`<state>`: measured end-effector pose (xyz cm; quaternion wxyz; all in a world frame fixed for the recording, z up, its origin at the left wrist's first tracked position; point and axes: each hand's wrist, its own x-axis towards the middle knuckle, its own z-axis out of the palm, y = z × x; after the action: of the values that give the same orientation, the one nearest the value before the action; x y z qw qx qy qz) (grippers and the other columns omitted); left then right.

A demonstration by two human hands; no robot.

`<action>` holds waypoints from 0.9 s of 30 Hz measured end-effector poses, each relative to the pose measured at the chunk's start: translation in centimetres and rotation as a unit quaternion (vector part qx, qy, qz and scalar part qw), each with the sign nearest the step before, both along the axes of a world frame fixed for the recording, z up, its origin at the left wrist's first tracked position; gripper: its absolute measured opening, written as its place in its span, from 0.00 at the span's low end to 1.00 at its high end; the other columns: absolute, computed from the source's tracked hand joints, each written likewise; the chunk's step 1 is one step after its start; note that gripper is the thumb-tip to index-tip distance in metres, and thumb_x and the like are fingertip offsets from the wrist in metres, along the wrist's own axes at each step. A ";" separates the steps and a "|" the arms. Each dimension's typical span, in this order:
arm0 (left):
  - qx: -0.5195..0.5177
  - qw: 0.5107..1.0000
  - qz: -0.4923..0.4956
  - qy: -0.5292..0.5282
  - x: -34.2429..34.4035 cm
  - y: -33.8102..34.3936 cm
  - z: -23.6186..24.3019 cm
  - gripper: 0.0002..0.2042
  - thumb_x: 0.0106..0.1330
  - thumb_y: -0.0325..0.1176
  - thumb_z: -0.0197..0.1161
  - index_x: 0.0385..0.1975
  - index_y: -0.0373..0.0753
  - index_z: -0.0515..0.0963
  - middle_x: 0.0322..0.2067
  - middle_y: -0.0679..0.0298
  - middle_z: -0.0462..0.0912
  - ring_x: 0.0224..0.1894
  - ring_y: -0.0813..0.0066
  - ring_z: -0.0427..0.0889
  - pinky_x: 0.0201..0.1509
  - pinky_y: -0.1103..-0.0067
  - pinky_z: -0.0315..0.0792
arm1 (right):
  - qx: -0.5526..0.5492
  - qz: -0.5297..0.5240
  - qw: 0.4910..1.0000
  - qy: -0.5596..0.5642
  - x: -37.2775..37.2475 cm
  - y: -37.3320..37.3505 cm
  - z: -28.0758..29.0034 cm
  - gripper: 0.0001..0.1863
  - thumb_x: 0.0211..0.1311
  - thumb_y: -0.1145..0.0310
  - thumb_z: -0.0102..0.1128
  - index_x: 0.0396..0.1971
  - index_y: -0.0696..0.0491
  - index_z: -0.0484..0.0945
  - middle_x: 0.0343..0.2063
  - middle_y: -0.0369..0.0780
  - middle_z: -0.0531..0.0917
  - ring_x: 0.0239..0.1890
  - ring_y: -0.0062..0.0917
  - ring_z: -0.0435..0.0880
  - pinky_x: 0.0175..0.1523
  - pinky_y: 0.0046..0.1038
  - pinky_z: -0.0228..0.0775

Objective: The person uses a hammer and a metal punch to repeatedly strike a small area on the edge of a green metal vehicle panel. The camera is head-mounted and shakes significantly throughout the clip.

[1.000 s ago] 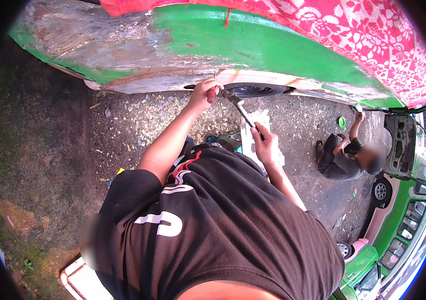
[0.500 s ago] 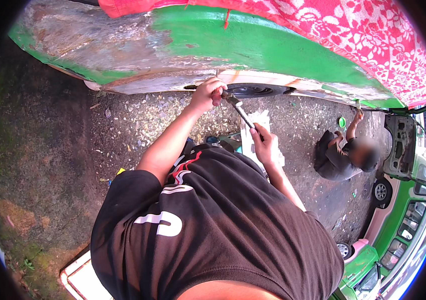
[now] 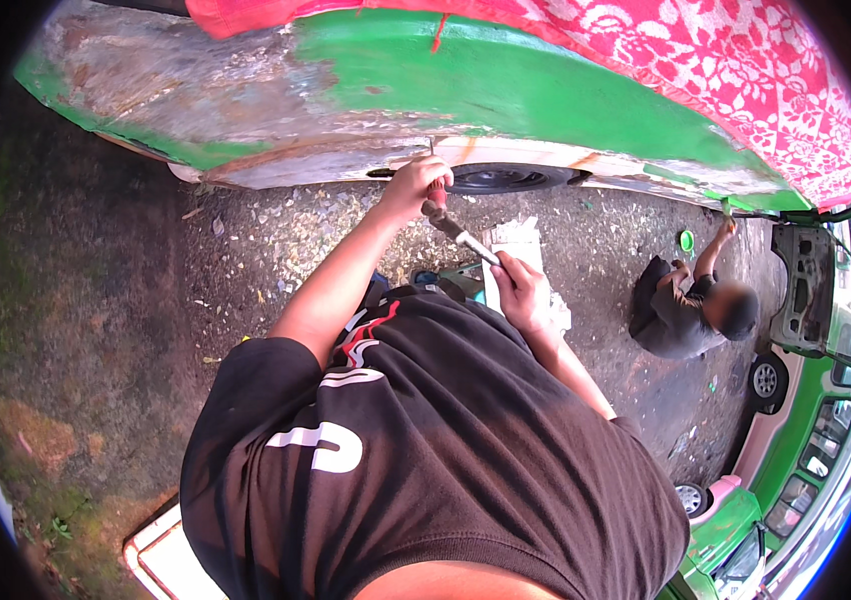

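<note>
My left hand [image 3: 413,186] grips a red-handled tool [image 3: 438,196], its thin shaft upright against the pale, scraped lower edge of the car body [image 3: 366,80], whose paint is patchy green, grey and rust. My right hand [image 3: 518,292] holds a hammer [image 3: 471,243] by its handle; the head is at the butt of the red handle, and I cannot tell if they touch. Just beyond my hands a dark wheel [image 3: 502,179] shows under the body edge. A pale sheet [image 3: 518,232] lies on the ground beneath the hammer.
A crouching co-worker [image 3: 681,320] reaches to the panel with a small tool, beside a green container [image 3: 687,240]. A red floral cloth [image 3: 706,50] drapes the car. An open door [image 3: 799,290], another green vehicle [image 3: 796,440], a white object [image 3: 166,550] and scattered flakes [image 3: 276,230] surround me.
The hammer head has swung down and left to the end of the red handle, my right hand shifting slightly left. The co-worker's raised hand has moved a little rightward along the panel.
</note>
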<state>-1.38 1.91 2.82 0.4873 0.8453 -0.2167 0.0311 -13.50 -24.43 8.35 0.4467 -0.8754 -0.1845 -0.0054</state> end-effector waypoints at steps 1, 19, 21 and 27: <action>0.009 1.000 -0.007 -0.007 0.1 -0.3 0.1 0.11 0.48 0.17 0.63 0.32 0.38 0.77 0.29 0.63 0.79 0.28 0.71 0.80 0.32 0.75 0.72 | -0.017 -0.008 1.000 0.008 0.0 0.4 -0.1 0.14 0.66 0.68 0.60 0.48 0.58 0.78 0.29 0.47 0.83 0.28 0.41 0.84 0.33 0.35 0.74; -0.067 0.996 0.055 -0.031 -0.5 1.2 -1.0 0.05 0.56 0.17 0.59 0.30 0.33 0.78 0.33 0.60 0.82 0.36 0.68 0.82 0.42 0.75 0.74 | 0.068 -0.051 0.992 0.097 -1.0 0.3 -0.5 0.16 0.66 0.64 0.62 0.46 0.61 0.81 0.29 0.48 0.85 0.30 0.32 0.85 0.37 0.30 0.75; -0.079 0.995 0.049 -0.023 -0.6 1.3 -0.9 0.05 0.57 0.17 0.59 0.30 0.33 0.78 0.33 0.60 0.82 0.36 0.67 0.82 0.42 0.75 0.74 | 0.098 -0.063 0.989 0.095 -0.7 0.4 -0.6 0.14 0.65 0.67 0.63 0.45 0.61 0.81 0.23 0.45 0.83 0.24 0.22 0.79 0.31 0.26 0.70; -0.065 0.996 0.057 -0.033 0.2 1.0 -0.2 0.05 0.59 0.17 0.58 0.30 0.33 0.78 0.33 0.60 0.82 0.37 0.67 0.83 0.43 0.75 0.74 | 0.053 -0.053 0.991 0.108 0.0 -0.3 -0.4 0.19 0.66 0.61 0.62 0.46 0.62 0.81 0.32 0.49 0.86 0.35 0.36 0.87 0.42 0.32 0.76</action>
<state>-1.19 2.87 2.60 0.5315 0.8212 -0.1818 0.1005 -13.48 -24.74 7.98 0.5090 -0.8544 -0.0882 0.0558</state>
